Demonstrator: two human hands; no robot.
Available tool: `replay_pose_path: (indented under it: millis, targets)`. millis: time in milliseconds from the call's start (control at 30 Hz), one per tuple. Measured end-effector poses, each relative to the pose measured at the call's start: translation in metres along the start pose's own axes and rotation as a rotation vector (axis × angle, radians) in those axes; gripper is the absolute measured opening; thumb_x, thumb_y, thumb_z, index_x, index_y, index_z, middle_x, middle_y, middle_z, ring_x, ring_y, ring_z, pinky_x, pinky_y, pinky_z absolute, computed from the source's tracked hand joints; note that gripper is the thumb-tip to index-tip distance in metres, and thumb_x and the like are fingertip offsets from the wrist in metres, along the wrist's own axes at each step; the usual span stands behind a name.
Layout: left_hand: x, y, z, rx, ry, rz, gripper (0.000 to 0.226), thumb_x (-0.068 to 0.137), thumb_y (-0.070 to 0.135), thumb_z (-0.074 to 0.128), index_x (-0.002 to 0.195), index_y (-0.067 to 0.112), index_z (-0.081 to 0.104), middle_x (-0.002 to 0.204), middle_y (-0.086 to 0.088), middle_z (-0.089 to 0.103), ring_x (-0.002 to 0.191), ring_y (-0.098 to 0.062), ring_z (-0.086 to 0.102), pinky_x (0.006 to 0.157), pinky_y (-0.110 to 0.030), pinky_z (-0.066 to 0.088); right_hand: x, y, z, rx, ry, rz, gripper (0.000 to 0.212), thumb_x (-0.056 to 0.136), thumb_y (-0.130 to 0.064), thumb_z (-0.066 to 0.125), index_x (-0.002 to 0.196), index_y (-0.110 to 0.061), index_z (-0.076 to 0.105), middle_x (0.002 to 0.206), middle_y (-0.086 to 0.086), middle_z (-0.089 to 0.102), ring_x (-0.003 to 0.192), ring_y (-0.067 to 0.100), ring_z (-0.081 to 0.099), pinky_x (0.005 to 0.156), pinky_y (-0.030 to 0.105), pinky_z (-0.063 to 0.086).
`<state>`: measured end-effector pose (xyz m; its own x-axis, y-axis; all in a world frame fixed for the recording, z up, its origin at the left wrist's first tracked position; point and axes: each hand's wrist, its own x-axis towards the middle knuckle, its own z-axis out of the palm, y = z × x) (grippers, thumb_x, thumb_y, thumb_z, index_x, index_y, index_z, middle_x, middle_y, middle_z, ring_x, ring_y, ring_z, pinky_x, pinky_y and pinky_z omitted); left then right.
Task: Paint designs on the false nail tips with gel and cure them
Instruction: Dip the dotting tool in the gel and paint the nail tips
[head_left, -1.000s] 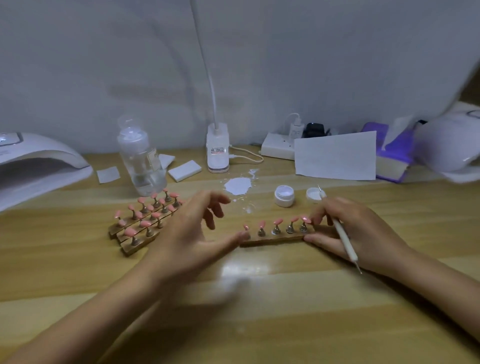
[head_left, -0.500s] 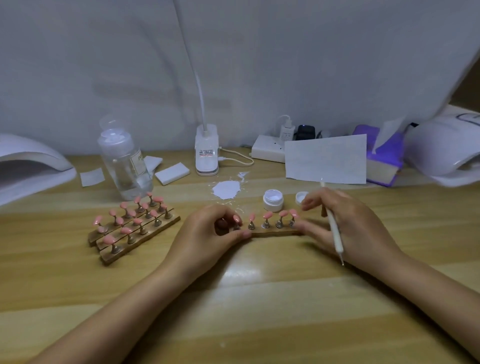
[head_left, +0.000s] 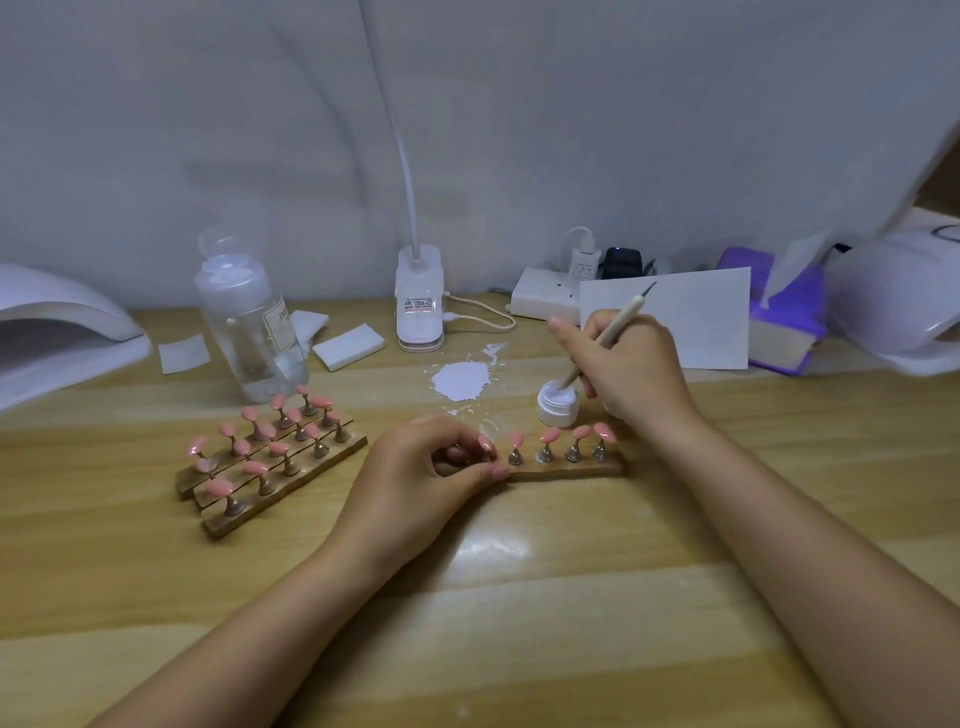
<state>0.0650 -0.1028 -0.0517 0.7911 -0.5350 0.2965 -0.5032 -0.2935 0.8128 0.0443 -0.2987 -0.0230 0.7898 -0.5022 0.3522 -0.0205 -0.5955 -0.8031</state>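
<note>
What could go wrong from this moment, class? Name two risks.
1. The right hand has the dotting tool dipped in the open gel jar; a drip could mark the pink nail tips just below.
2. The left hand pinches only one end of the wooden holder strip, which might pivot.

A home nail-art desk: a wooden tabletop (head_left: 519, 597) against a draped white cloth (head_left: 519, 130), curing lamps at nine (head_left: 62, 332) and three o'clock (head_left: 898, 301), a power strip (head_left: 540, 299) at twelve.
</note>
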Motion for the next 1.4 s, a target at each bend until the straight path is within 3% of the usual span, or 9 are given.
replay_pose_path:
  millis: [367, 500, 1033, 1400]
  targets:
    - [-0.0003, 0.0026, 0.0026, -0.014, 0.029, -0.001, 0.016, 0.067, 0.012, 0.078, 0.068, 0.021, 0.065, 0.076, 0.004, 0.061, 0.07, -0.005, 0.058, 0.065, -0.008, 0.045, 0.0037, 0.0056, 0.0022, -0.026, 0.072, -0.087, 0.044, 0.085, -0.024, 0.059, 0.047, -0.013, 0.04, 0.041, 0.001, 0.04, 0.048, 0.019, 0.045, 0.054, 0.028, 0.038]
    - [-0.001, 0.0042, 0.0021, -0.009, 0.025, -0.003, 0.01, 0.068, 0.012, 0.077, 0.071, 0.014, 0.068, 0.076, 0.003, 0.062, 0.072, -0.003, 0.058, 0.064, -0.004, 0.042, 0.0041, 0.0052, 0.002, -0.055, 0.031, -0.115, 0.041, 0.085, -0.024, 0.058, 0.051, -0.005, 0.044, 0.044, 0.005, 0.044, 0.053, 0.029, 0.051, 0.055, 0.033, 0.044]
    - [-0.0008, 0.0053, 0.0031, 0.036, 0.04, 0.012, 0.01, 0.069, 0.013, 0.077, 0.073, 0.016, 0.069, 0.076, 0.006, 0.061, 0.074, -0.002, 0.057, 0.064, -0.004, 0.042, 0.0031, 0.0099, 0.0049, -0.062, 0.031, -0.143, 0.041, 0.087, -0.026, 0.057, 0.053, -0.008, 0.043, 0.045, 0.003, 0.045, 0.06, 0.027, 0.055, 0.052, 0.027, 0.036]
    - [0.0, 0.0051, 0.0016, 0.004, 0.059, 0.005, 0.016, 0.069, 0.015, 0.076, 0.07, 0.028, 0.066, 0.082, 0.006, 0.062, 0.076, 0.0, 0.06, 0.073, -0.01, 0.046, 0.002, 0.0089, 0.0045, -0.035, 0.025, -0.149, 0.042, 0.088, -0.025, 0.056, 0.058, 0.003, 0.046, 0.057, 0.023, 0.054, 0.064, 0.034, 0.057, 0.056, 0.032, 0.043]
